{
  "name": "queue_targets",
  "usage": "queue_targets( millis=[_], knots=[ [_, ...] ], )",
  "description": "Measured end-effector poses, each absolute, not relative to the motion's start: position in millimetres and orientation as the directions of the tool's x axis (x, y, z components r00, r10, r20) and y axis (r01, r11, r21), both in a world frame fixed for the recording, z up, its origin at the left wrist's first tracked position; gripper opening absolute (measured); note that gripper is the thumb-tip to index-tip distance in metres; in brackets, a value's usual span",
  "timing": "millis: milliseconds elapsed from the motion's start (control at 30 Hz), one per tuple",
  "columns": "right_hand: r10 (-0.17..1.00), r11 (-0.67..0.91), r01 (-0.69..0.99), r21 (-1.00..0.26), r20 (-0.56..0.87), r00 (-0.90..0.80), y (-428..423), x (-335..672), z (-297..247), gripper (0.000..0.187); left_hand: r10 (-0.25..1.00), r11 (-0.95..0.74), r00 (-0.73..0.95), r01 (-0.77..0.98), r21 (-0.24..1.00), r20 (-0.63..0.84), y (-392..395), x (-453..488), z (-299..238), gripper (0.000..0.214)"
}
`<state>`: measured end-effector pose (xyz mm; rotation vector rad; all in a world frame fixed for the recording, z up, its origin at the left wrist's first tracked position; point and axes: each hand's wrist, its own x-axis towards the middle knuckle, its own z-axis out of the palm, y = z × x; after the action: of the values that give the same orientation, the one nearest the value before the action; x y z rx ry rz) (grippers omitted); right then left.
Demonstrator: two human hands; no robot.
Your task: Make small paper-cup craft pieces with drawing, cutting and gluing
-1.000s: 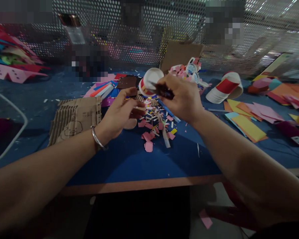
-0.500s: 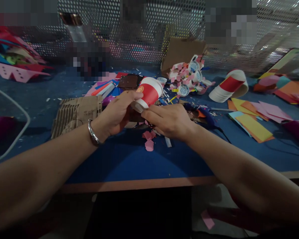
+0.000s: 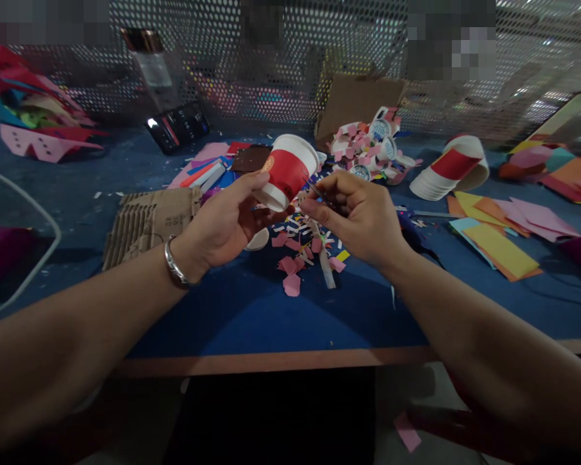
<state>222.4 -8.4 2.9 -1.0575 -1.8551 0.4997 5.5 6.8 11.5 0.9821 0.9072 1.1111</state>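
Tilted above the table is a red and white paper cup [image 3: 286,169], its rim toward the upper right. My left hand [image 3: 227,216] is closed round its lower left side, thumb on the wall. Beside the cup's right side, my right hand [image 3: 358,210] is closed on a slim dark metal tool that looks like scissors [image 3: 317,189]. The tool's tip is close to the cup's wall; whether it touches I cannot tell. Below the hands lie pink paper pieces [image 3: 291,284], white snippets and a round white disc [image 3: 257,239].
Corrugated cardboard [image 3: 150,219] lies at left, with a phone [image 3: 178,127] and a clear bottle [image 3: 152,68] behind. Small decorated cups [image 3: 365,145] are heaped at the back. Stacked paper cups [image 3: 448,168], coloured paper sheets [image 3: 501,248] and a dark blue corded tool [image 3: 414,232] are at right.
My right hand has moved up and right from the cup's base to its side, and the scissors now show in it. The cup stands more upright in my left hand.
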Motion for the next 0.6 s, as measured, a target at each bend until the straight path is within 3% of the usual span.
queue_targets(
  millis=[267, 600],
  knots=[
    [0.862, 0.497, 0.266, -0.826, 0.433, -0.265, -19.2, 214.8, 11.4, 0.06, 0.963, 0.083, 0.268, -0.435, 0.897, 0.04, 0.9, 9.8, 4.8, 0.005],
    [0.917, 0.28, 0.1, -0.955, 0.235, -0.323, -24.8, 210.4, 14.4, 0.06, 0.927, -0.285, 0.144, -0.331, 0.9, 0.346, 4.0, 7.9, -8.2, 0.047]
  ],
)
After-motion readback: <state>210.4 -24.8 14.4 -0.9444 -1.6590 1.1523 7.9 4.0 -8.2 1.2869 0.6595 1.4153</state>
